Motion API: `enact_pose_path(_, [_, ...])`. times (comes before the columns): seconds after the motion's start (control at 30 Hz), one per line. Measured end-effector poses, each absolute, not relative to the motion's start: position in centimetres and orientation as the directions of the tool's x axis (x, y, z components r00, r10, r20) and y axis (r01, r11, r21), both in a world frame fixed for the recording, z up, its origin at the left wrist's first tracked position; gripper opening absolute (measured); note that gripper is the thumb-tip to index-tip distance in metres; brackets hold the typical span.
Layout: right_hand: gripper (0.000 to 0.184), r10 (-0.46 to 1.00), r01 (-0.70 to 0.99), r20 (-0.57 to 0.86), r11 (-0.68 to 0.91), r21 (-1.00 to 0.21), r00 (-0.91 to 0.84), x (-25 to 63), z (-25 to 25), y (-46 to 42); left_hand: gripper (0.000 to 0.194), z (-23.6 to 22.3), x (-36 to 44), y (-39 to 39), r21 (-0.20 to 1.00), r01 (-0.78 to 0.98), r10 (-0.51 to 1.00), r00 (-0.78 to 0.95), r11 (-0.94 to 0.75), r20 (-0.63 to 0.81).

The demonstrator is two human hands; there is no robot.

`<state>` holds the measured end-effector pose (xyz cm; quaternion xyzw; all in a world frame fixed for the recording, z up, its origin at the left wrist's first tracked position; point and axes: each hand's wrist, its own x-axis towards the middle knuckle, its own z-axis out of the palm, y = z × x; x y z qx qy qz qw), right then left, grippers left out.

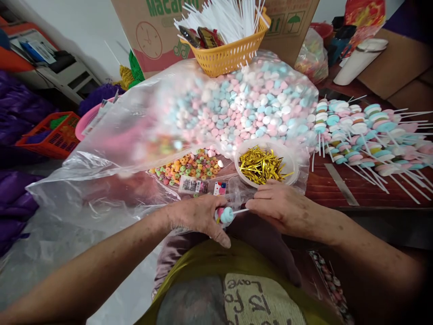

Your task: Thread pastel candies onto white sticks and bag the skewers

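The marshmallow skewer (227, 215) lies sideways just above the lap, its white stick (240, 211) pointing right. The left hand (199, 216) grasps the candy end, thumb slanting down; the right hand (284, 205), knuckles up, seems to pinch the stick's tip, fingertips partly hidden. The step looks like closing a wrapper at the stick; that calls for a steady left hold and fine right-finger work. Both forearms angle inward, below the tub (294, 167) of gold twist ties (262, 166).

Olive shirt (203, 256), lettered beige patch (262, 300)
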<state>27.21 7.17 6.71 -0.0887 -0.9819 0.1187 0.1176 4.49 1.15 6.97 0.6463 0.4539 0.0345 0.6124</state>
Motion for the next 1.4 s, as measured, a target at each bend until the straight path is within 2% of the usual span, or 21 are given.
enact_pose_path(0.1, [0.026,0.19,0.124,0.16,0.928,-0.351,-0.969,27.7,7.0,7.3,0.044,7.7,4.0,0.9,0.726,0.687,0.63,0.556,0.018,-0.542])
enact_pose_path(0.17, [0.029,0.219,0.157,0.123,0.91,-0.385,-0.968,27.6,7.2,7.3,0.043,7.8,4.3,0.6,0.508,0.856,0.755,0.394,-0.094,-0.524])
enact_pose_path(0.27, [0.032,0.297,0.235,0.086,0.875,-0.423,-0.951,27.5,7.4,7.2,0.038,7.1,4.8,-0.2,0.131,0.97,0.933,0.232,-0.202,-0.276])
enact_pose_path(0.3, [0.032,0.332,0.263,0.08,0.853,-0.451,-0.94,27.5,7.4,7.2,0.035,6.8,4.9,-0.4,0.062,0.972,0.955,0.235,-0.228,-0.18])
enact_pose_path(0.37, [0.035,0.387,0.294,0.07,0.794,-0.532,-0.919,27.7,7.5,7.3,0.038,6.2,4.6,-0.8,0.021,0.966,0.964,0.258,-0.258,-0.054])
enact_pose_path(0.43, [0.037,0.41,0.296,0.056,0.74,-0.604,-0.91,28.0,7.5,7.6,0.049,6.0,4.1,-1.0,0.086,0.97,0.966,0.234,-0.226,-0.109])
enact_pose_path(0.53, [0.038,0.39,0.276,0.062,0.747,-0.605,-0.919,28.4,7.6,8.0,0.06,6.7,3.2,-0.8,0.22,0.967,0.923,0.196,-0.126,-0.332])
enact_pose_path(0.6, [0.036,0.354,0.251,0.114,0.823,-0.509,-0.928,28.5,7.8,8.2,0.053,7.7,2.7,-0.5,0.319,0.941,0.867,0.247,-0.11,-0.432])
enact_pose_path(0.67, [0.034,0.286,0.205,0.201,0.915,-0.347,-0.937,28.4,8.2,8.4,0.047,8.4,2.4,0.0,0.503,0.858,0.784,0.378,-0.098,-0.492])
enact_pose_path(0.73, [0.03,0.207,0.167,0.274,0.972,-0.163,-0.939,28.1,8.7,8.4,0.045,8.5,2.4,0.4,0.702,0.712,0.677,0.523,-0.014,-0.517])
enact_pose_path(0.8, [0.027,0.148,0.148,0.313,0.989,-0.022,-0.938,27.8,9.1,8.4,0.043,8.2,2.6,0.6,0.799,0.594,0.591,0.612,0.095,-0.526])
enact_pose_path(0.87, [0.028,0.114,0.136,0.327,0.99,0.046,-0.938,27.6,9.3,8.4,0.039,7.5,2.8,0.6,0.815,0.543,0.529,0.639,0.204,-0.558])
enact_pose_path(1.03, [0.023,0.05,0.084,0.336,0.993,0.087,-0.94,27.6,8.2,8.3,0.045,6.6,2.9,0.8,0.809,0.437,0.466,0.663,0.393,-0.585])
enact_pose_path(1.13, [0.019,0.032,0.063,0.351,0.995,0.077,-0.936,27.9,7.3,8.4,0.049,6.9,2.6,1.1,0.8,0.433,0.446,0.67,0.415,-0.593])
enact_pose_path(1.3, [0.021,0.058,0.07,0.365,0.997,0.02,-0.929,28.4,7.1,8.5,0.051,7.5,2.4,1.5,0.782,0.461,0.315,0.734,0.42,-0.602])
enact_pose_path(1.4, [0.021,0.056,0.074,0.357,0.996,0.039,-0.933,28.5,7.3,8.3,0.047,7.6,2.6,1.5,0.774,0.483,0.368,0.689,0.41,-0.625])
